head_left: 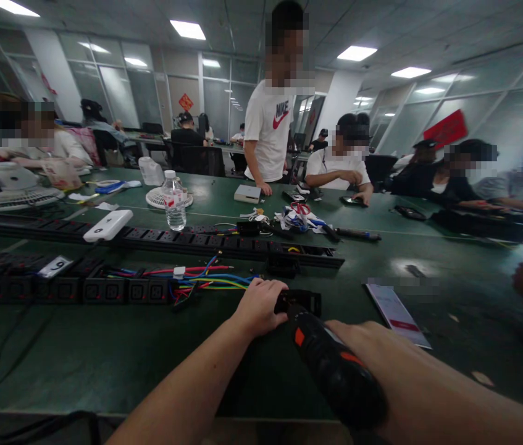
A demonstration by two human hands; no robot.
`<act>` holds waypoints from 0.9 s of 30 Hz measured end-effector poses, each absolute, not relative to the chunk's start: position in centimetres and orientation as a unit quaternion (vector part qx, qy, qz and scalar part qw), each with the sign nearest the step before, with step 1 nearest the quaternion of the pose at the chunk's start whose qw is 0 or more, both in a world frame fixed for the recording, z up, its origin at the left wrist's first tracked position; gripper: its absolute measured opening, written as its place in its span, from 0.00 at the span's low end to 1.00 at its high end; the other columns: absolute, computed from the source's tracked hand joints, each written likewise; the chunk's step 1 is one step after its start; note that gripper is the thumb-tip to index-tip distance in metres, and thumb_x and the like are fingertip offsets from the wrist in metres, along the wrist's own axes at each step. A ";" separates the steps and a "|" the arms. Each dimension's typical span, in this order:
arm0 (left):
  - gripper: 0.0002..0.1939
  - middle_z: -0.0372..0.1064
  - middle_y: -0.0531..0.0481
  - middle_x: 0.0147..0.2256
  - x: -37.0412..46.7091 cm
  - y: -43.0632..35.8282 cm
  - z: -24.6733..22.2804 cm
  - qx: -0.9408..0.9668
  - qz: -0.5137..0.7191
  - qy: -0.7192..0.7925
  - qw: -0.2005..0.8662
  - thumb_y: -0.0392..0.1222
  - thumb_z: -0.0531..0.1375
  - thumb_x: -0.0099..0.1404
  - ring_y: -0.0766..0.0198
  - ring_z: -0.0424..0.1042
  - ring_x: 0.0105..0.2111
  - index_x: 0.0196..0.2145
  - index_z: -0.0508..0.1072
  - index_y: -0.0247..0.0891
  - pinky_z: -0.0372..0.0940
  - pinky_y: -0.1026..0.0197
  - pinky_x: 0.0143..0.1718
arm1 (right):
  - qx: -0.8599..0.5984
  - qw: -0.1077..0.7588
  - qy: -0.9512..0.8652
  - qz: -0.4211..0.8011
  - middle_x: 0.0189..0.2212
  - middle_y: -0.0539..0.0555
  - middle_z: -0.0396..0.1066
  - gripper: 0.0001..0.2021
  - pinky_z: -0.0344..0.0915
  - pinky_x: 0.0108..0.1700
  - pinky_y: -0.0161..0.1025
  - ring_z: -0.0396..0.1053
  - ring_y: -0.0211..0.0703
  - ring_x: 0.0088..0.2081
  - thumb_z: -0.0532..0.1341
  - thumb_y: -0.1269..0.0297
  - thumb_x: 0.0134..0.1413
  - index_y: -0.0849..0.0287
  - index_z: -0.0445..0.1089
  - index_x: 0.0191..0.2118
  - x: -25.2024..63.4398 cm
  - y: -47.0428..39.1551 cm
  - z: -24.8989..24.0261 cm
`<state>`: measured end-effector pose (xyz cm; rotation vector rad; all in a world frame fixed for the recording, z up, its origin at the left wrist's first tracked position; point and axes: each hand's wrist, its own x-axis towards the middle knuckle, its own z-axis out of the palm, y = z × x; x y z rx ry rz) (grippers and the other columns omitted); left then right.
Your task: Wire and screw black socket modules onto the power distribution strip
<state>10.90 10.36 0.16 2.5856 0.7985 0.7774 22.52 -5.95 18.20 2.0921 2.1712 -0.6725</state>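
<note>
Head view: the left hand (261, 306) presses down on a small black socket module (299, 301) lying on the green bench (104, 358), near its front edge and about midway along it. The fingers are curled over the module's left end, pinning it rather than lifting it. The right hand (381, 355) is wrapped fully around a black electric screwdriver with orange marks (330, 364), its nose pointed down at the module and apparently touching it; the bit itself is hidden. The step in hand looks like driving a screw into the module. The next move calls for keeping the tool in line over the screw while the left hand stops the module from turning.

Counted: one module under the hands and one screwdriver. One bundle of red, blue and yellow wires (205, 278) lies just behind the left hand, running from a black power strip (80, 287) that carries a tag marked 9. A second, longer strip (187, 238) lies further back. One water bottle (175, 203) stands beyond it, and one printed leaflet (397, 308) lies to the right.
</note>
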 end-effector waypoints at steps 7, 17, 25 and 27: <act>0.21 0.72 0.47 0.46 10.9 10.2 0.3 0.906 0.270 0.283 0.161 0.41 0.64 0.58 0.55 0.70 0.48 0.48 0.67 0.40 0.55 0.53 0.52 | 0.685 0.075 0.699 -0.191 0.39 0.58 0.70 0.15 0.68 0.42 0.40 0.71 0.51 0.41 0.63 0.72 0.46 0.62 0.70 0.44 21.1 -6.2 17.7; 0.19 0.73 0.47 0.45 10.9 10.1 0.0 0.907 0.288 0.271 0.145 0.42 0.62 0.59 0.56 0.70 0.47 0.48 0.67 0.40 0.55 0.54 0.52 | 0.699 0.078 0.687 -0.184 0.40 0.58 0.67 0.19 0.67 0.43 0.43 0.69 0.50 0.41 0.65 0.72 0.47 0.62 0.68 0.47 21.6 -7.3 16.2; 0.20 0.73 0.46 0.46 11.0 10.2 0.0 0.906 0.282 0.276 0.152 0.41 0.63 0.57 0.55 0.70 0.47 0.48 0.67 0.40 0.55 0.53 0.52 | 0.703 0.109 0.674 -0.200 0.42 0.58 0.67 0.21 0.67 0.44 0.42 0.68 0.51 0.43 0.66 0.68 0.48 0.61 0.66 0.50 22.1 -7.0 15.7; 0.20 0.73 0.46 0.46 11.0 10.2 0.0 0.905 0.282 0.278 0.156 0.41 0.63 0.58 0.55 0.70 0.48 0.48 0.67 0.40 0.56 0.53 0.52 | 0.702 0.101 0.679 -0.190 0.41 0.57 0.67 0.21 0.67 0.42 0.42 0.69 0.51 0.42 0.66 0.68 0.48 0.60 0.66 0.49 22.4 -6.9 15.2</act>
